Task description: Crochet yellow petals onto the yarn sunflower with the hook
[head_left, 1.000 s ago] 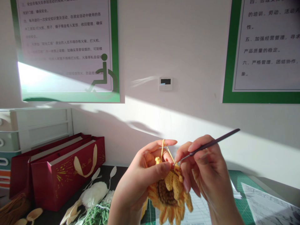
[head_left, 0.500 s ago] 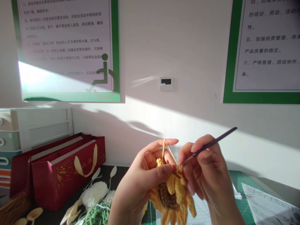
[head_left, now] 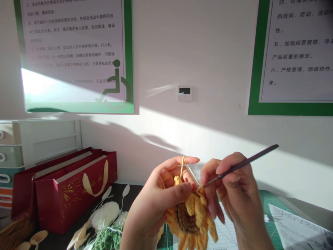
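A crocheted sunflower (head_left: pixel 186 218) with yellow petals and a brown centre hangs from my left hand (head_left: pixel 158 194), pinched between thumb and fingers. Yellow yarn (head_left: pixel 191 171) loops over the raised left index finger and runs down to the petal edge. My right hand (head_left: pixel 234 187) grips a crochet hook (head_left: pixel 247 161) with a dark handle and thin metal shaft. The hook's tip meets the yellow stitches beside my left thumb; the exact loop on it is too small to make out.
Red gift bags (head_left: pixel 75 194) stand at the left before a drawer unit (head_left: pixel 49 139). White yarn (head_left: pixel 105 217), green yarn (head_left: pixel 106 239) and leaf-shaped pieces lie on the dark table. A green cutting mat (head_left: pixel 270 201) carries printed sheets (head_left: pixel 299 225). A wall rises behind.
My right hand has shifted a little to the right with the crochet hook, and its handle end moved outward. My left hand and the sunflower stay nearly in place.
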`<act>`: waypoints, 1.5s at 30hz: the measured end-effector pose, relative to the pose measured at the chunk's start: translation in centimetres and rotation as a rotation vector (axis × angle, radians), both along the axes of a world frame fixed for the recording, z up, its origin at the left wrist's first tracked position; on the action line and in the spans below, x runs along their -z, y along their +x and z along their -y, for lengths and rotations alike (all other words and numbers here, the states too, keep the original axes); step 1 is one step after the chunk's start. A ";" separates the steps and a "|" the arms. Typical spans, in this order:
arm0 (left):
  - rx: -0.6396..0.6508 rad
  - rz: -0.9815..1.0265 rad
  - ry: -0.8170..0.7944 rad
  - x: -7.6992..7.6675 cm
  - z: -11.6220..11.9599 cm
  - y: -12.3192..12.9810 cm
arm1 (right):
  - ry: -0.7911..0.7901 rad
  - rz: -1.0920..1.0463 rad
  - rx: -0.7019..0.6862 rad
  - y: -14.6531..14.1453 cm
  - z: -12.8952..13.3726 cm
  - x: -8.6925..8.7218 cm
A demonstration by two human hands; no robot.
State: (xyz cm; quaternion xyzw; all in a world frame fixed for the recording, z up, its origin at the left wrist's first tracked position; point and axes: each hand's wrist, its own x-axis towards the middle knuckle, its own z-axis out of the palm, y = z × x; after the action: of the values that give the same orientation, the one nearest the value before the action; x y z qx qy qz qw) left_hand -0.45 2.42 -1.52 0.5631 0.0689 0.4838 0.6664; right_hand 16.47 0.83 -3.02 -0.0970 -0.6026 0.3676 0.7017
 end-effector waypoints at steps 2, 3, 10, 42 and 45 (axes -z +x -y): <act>-0.003 -0.007 0.012 0.0 -0.1 0.0 | 0.028 0.010 0.037 0.0 0.1 0.1; -0.021 -0.018 0.016 0.0 -0.1 0.0 | 0.043 0.013 0.048 -0.1 0.2 0.1; -0.055 -0.026 0.030 0.0 0.1 -0.2 | 0.230 0.066 0.089 0.2 -0.2 0.6; -0.440 0.014 0.071 -1.3 3.7 1.0 | 0.635 0.080 0.954 -1.8 -1.6 1.3; -0.418 0.012 0.072 -1.2 3.3 0.6 | 0.593 0.004 0.788 -1.5 -1.2 0.7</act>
State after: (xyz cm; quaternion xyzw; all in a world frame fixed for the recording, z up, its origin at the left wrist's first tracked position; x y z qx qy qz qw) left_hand 0.10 -0.90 -0.32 0.5574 0.1628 0.6169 0.5313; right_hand 14.96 2.06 -3.70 -0.1144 -0.6000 -0.1130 0.7837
